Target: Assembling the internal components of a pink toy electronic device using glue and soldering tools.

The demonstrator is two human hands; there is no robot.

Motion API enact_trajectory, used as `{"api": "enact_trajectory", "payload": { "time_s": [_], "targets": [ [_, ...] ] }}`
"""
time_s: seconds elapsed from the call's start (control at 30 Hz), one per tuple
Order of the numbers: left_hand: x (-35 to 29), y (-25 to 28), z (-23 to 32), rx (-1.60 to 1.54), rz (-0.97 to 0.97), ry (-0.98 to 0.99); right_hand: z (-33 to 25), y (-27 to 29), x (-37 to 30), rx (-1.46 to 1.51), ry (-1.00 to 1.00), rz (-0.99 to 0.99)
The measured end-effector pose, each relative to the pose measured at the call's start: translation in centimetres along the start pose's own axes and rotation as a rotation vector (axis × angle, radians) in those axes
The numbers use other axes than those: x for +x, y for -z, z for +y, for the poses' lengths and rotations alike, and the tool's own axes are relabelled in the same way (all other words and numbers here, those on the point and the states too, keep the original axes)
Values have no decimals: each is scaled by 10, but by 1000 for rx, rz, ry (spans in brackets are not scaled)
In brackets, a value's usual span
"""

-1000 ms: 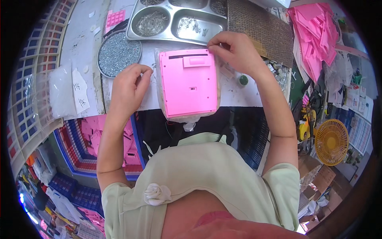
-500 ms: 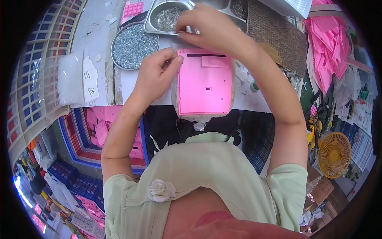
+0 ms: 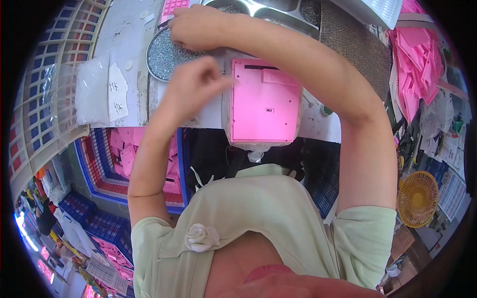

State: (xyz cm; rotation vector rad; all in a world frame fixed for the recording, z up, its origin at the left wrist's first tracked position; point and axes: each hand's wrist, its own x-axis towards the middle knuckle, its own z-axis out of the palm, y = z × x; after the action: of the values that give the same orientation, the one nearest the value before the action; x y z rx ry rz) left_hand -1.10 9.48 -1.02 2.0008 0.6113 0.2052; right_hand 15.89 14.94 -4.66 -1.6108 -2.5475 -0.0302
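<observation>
Right forearm (image 3: pixel 298 55) across metal tray (image 3: pixel 252 9) — blue crate (image 3: pixel 182 166) left of pink panel (image 3: pixel 253 116).

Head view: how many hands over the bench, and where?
2: right hand over the round dish; left hand, blurred, just left of the pink panel.

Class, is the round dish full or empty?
Not empty: small metal pieces cover the visible inside of the dish; their depth I cannot tell.
</observation>
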Motion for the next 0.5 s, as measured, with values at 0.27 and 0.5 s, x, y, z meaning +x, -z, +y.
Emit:
{"api": "enact_trajectory", "payload": {
  "time_s": [0.27,0.5],
  "targets": [
    [-3,48,-57,721,311,-53,-7,104,-115,702,-309,297],
    [6,42,-43,771,194,-62,-66,107,-269,1017,-830,243]
  ]
}}
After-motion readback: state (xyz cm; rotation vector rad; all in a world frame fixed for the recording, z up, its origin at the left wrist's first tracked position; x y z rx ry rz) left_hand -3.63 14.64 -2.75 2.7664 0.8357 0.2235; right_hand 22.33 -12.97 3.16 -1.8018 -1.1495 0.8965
